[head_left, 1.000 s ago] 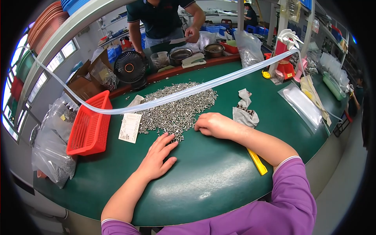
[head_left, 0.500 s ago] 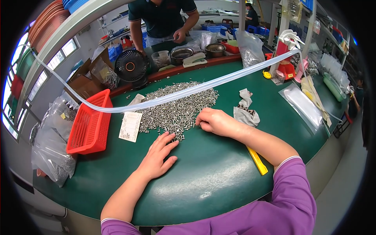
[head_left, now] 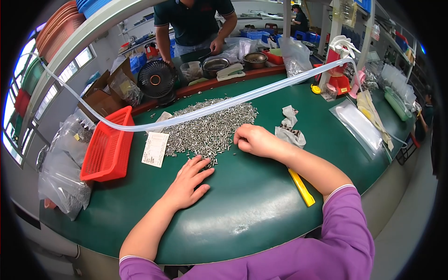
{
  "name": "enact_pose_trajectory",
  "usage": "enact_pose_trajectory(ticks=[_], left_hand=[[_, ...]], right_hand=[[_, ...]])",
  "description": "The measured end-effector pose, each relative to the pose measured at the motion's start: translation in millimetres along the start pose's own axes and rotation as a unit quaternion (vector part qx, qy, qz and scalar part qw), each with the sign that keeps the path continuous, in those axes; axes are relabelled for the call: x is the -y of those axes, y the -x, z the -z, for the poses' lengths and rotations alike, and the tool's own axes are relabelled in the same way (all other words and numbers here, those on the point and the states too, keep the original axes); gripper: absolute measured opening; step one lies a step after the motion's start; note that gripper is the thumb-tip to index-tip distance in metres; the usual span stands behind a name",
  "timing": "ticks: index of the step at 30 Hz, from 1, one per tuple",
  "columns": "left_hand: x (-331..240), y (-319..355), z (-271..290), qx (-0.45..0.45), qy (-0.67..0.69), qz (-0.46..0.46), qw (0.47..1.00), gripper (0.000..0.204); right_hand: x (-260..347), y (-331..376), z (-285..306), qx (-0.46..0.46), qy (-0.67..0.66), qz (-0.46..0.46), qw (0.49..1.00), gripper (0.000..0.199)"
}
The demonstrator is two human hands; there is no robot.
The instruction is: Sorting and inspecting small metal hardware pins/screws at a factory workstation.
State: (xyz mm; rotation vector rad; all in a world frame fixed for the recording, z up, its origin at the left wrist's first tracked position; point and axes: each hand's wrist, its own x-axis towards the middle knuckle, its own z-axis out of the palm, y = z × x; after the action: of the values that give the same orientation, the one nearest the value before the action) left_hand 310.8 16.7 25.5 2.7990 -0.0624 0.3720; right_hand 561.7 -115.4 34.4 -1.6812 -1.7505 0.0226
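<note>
A broad pile of small silvery metal pins point(head_left: 210, 133) lies spread on the green table. My left hand point(head_left: 189, 184) rests palm down at the pile's near edge, fingers spread, the fingertips by a few stray pins. At the pile's right edge my right hand point(head_left: 256, 140) is closed, fingers curled down; whatever it may hold is hidden under the fingers. One small piece point(head_left: 234, 153) sits apart on the table just below that hand. A printed paper slip point(head_left: 155, 149) touches the pile's left side.
A clear tube point(head_left: 261, 97) arches across above the pile. Left stand a red basket point(head_left: 109, 149) and plastic bags point(head_left: 65, 182). A grey cloth point(head_left: 290, 134) and a yellow-handled tool point(head_left: 302, 187) lie right. Beyond are a black fan point(head_left: 157, 80) and a co-worker point(head_left: 191, 23).
My right hand has shifted slightly away from the pile's edge, and a small piece now shows below it. My left hand stays nearly still. The co-worker's hand has moved lower.
</note>
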Motion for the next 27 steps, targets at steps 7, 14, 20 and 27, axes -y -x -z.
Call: enact_pose_trajectory(ticks=[7,14,20,27], left_hand=[[0,3,-2,-0.041,-0.003,0.024,0.999,0.042],[-19,0,-6,-0.181,0.117,-0.019,0.976,0.013],[-75,-37,-21,0.100,0.566,0.158,0.802,0.016],[-69,-51,-39,0.100,0.650,0.192,0.728,0.019]], right_hand=[[64,-5,39,0.095,-0.127,0.027,0.987,0.010],[88,40,42,0.069,-0.036,0.025,0.997,0.011],[94,76,27,0.000,0.083,0.094,0.992,0.012],[89,84,21,-0.036,0.079,0.059,0.994,0.019]])
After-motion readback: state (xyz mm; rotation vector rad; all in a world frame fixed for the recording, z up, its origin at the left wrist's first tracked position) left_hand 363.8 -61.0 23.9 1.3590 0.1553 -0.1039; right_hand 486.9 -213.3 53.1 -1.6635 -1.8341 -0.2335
